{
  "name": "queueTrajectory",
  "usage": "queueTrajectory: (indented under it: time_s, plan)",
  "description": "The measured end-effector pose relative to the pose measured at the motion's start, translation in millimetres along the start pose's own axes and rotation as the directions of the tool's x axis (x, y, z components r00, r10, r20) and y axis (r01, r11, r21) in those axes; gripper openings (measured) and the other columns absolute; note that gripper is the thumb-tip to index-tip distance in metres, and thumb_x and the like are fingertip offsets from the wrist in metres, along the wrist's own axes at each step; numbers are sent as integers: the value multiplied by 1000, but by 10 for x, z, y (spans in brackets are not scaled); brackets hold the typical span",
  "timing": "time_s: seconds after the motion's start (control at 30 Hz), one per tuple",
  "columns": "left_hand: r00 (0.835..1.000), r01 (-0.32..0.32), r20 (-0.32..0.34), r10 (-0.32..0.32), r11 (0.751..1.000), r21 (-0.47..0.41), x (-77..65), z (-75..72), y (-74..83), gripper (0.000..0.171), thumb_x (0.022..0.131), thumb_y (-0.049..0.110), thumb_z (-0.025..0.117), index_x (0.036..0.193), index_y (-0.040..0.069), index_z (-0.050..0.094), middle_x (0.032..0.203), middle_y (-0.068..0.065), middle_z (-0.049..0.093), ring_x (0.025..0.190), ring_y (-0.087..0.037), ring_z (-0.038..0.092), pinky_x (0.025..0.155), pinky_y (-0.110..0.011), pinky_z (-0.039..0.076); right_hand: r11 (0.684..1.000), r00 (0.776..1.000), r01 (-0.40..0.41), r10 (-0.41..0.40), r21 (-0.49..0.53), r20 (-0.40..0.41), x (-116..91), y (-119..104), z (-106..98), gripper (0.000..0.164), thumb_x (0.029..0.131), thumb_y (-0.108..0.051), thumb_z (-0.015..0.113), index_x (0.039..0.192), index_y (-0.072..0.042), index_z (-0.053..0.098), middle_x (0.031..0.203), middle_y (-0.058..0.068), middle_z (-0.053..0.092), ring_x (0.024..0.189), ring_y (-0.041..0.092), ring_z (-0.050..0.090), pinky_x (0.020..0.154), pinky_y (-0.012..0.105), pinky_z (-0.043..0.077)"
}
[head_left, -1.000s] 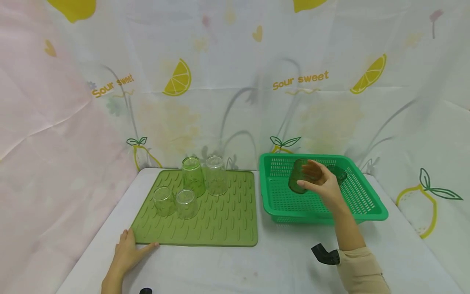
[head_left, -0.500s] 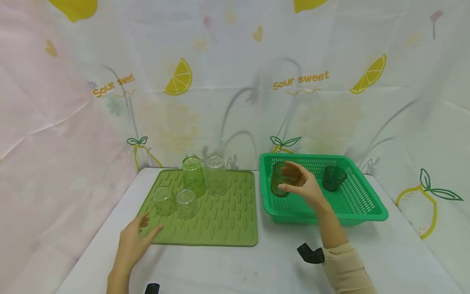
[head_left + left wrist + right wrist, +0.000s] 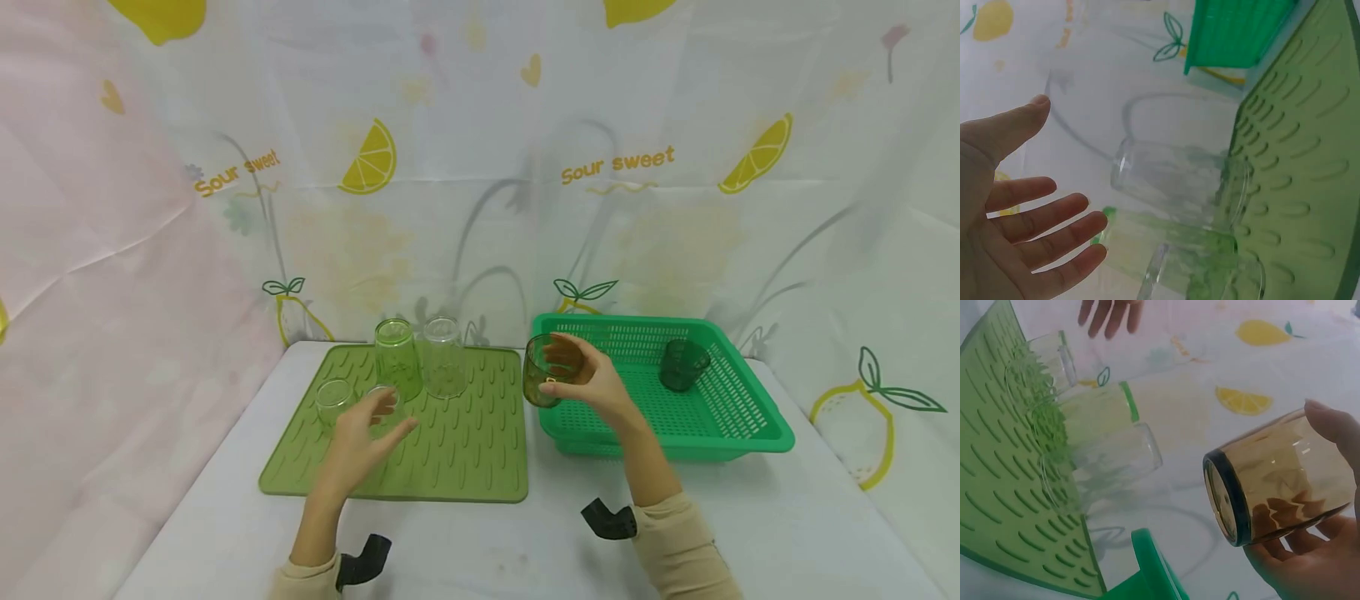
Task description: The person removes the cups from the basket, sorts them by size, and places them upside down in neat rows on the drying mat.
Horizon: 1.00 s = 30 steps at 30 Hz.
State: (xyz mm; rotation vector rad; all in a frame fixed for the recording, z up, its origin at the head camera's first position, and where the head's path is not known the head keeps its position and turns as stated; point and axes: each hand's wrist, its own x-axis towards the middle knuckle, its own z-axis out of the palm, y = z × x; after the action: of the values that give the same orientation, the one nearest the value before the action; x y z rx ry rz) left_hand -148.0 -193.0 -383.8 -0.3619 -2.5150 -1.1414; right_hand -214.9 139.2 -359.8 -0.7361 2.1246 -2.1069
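My right hand grips an amber glass tumbler between thumb and fingers, lifted by the basket's left rim. In the right wrist view the tumbler lies tilted sideways, its thick dark base toward the mat. Over the front of the green drying mat my left hand hovers with fingers spread and nothing in them. Behind it stand two small clear glasses, one partly covered by the hand, the other mostly hidden by the fingers. Farther back are a tall green-tinted glass and a tall clear glass.
A green plastic basket with slotted sides stands right of the mat. Inside it, toward the right, sits one dark glass. A lemon-printed cloth hangs close behind the mat and basket.
My right hand has carried the amber tumbler leftward from over the basket to its left rim. My left hand has risen from the mat's front left corner and moved right, over the mat.
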Motion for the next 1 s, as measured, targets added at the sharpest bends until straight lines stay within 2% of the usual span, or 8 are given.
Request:
queueTrajectory:
  time_s: [0.1, 0.2, 0.3, 0.43, 0.63, 0.77, 0.9, 1.0]
  plan:
    - [999, -30, 26, 31, 999, -45, 127, 104, 119, 54, 82, 18, 74, 125, -7, 53, 111, -19, 64, 99, -32, 62, 83, -46, 53, 1000, 1000, 4, -4, 4, 20, 15, 6, 45, 77, 78, -3, 75, 142, 1, 33, 134, 25, 45, 122, 34, 48, 100, 28, 45]
    - [997, -27, 70, 36, 990, -137, 251, 187, 243, 54, 83, 19, 72, 128, -4, 52, 111, -17, 65, 101, -31, 62, 85, -43, 53, 1000, 999, 9, -10, 12, 36, 26, 2, 87, 79, 77, -4, 75, 143, 1, 32, 134, 24, 45, 121, 29, 50, 101, 30, 44]
    - [989, 13, 143, 26, 965, -262, 368, 262, 354, 57, 85, 21, 71, 133, 0, 48, 117, -17, 62, 105, -32, 61, 89, -44, 51, 999, 998, 24, -25, 21, 51, 38, 7, 121, 79, 77, -5, 76, 142, 1, 33, 134, 24, 46, 119, 28, 51, 103, 34, 42]
    - [971, 47, 235, 50, 920, -388, 509, 384, 457, 63, 85, 20, 70, 139, 2, 42, 126, -19, 57, 113, -35, 57, 94, -50, 47, 999, 997, 47, -48, 22, 68, 47, 16, 153, 79, 77, -8, 77, 142, 1, 34, 134, 26, 45, 120, 31, 50, 103, 37, 42]
    - [939, 23, 318, 131, 899, -438, 662, 529, 596, 70, 84, 21, 71, 142, 2, 37, 133, -21, 50, 121, -36, 50, 97, -49, 45, 997, 993, 73, -76, 32, 95, 49, 12, 181, 81, 76, -14, 79, 141, 3, 34, 135, 29, 43, 123, 42, 44, 105, 46, 39]
    - [919, 13, 354, 174, 884, -467, 726, 606, 684, 71, 84, 24, 73, 142, 4, 38, 134, -19, 50, 120, -35, 52, 96, -44, 48, 996, 990, 87, -89, 26, 108, 55, 19, 190, 79, 78, -13, 78, 141, 3, 33, 135, 28, 43, 123, 40, 45, 104, 49, 39]
    - [895, 19, 395, 205, 869, -495, 763, 704, 748, 74, 83, 34, 72, 142, 5, 37, 133, -16, 50, 116, -32, 54, 93, -40, 50, 995, 989, 98, -98, 8, 114, 54, 24, 199, 80, 79, -16, 77, 142, 5, 32, 133, 28, 44, 120, 37, 48, 101, 44, 43]
    - [890, 42, 411, 199, 861, -508, 771, 777, 773, 77, 82, 41, 71, 142, 7, 36, 132, -13, 50, 115, -29, 54, 92, -38, 50, 994, 988, 109, -108, -5, 106, 47, 36, 203, 81, 80, -20, 76, 142, 6, 31, 133, 29, 43, 120, 38, 47, 99, 40, 45]
